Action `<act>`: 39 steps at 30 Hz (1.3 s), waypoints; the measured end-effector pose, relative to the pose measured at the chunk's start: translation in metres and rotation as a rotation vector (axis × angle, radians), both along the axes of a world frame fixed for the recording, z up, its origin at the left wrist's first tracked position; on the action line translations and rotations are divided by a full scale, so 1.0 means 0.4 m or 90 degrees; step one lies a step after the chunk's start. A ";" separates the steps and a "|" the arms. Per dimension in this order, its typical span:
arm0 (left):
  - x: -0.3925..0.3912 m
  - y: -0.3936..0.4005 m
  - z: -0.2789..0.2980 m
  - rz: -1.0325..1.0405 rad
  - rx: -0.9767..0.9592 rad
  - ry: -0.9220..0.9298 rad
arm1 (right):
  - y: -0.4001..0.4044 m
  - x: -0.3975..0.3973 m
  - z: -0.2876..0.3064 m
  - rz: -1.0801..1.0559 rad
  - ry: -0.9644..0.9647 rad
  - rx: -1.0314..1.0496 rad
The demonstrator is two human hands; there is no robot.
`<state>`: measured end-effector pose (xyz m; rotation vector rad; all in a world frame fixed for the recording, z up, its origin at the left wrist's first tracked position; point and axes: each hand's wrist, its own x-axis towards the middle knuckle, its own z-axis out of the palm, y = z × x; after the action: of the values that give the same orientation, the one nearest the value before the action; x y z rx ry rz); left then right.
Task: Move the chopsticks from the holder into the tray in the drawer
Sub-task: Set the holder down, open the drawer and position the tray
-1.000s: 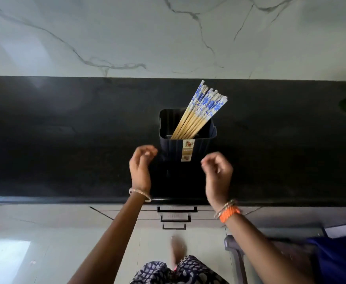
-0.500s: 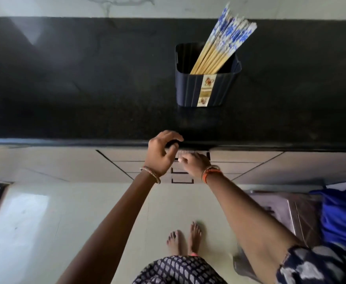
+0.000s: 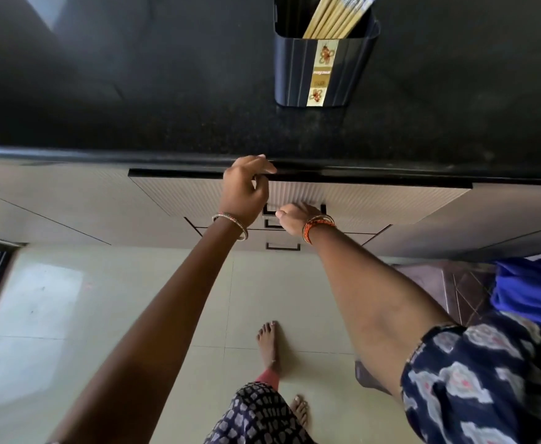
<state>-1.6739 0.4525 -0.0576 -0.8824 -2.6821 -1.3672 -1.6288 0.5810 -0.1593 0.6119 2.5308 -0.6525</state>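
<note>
One holder (image 3: 323,62), dark, ribbed, w/ a gold label strip down its front, stands upright on the black counter (image 3: 134,91) near the front edge. One bunch of chopsticks (image 3: 330,19) inside it; roughly ten visible, exact count can't tell, tops cut off by the frame. Long axis leans up and to the right, lower ends down in the holder, blue-white patterned ends uppermost.

Three drawer fronts stacked below the counter, each w/ one dark handle. Top drawer (image 3: 359,200) is pulled out a little, a dark gap showing under the counter lip; its tray isn't visible.

Two hands. Left hand (image 3: 245,190) has fingers curled over the top edge of the top drawer front, gripping it, one bangle at the wrist. Right hand (image 3: 294,217) sits at the drawer's handle (image 3: 270,211), fingers hidden behind it, so grip can't tell; orange band on the wrist.

Two bare feet on the pale tiled floor (image 3: 102,315). Blue cloth (image 3: 532,290) far right.
</note>
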 end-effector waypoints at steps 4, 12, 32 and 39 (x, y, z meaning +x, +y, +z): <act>0.029 -0.002 -0.030 -0.059 -0.066 0.018 | -0.029 0.054 0.013 0.007 -0.016 -0.002; 0.142 -0.060 -0.092 -0.091 -0.374 0.132 | -0.119 0.252 0.100 -0.017 0.065 -0.197; 0.474 -0.295 -0.115 -0.231 -0.564 -0.085 | -0.207 0.550 0.329 0.106 -0.169 -0.011; 0.587 -0.359 -0.129 -0.208 -0.574 -0.162 | -0.254 0.607 0.311 0.197 -0.388 -0.102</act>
<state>-1.4389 0.3087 -0.1093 -1.2859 -3.5012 -0.1880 -1.3862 0.4795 -0.0349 0.2895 1.9247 -0.4612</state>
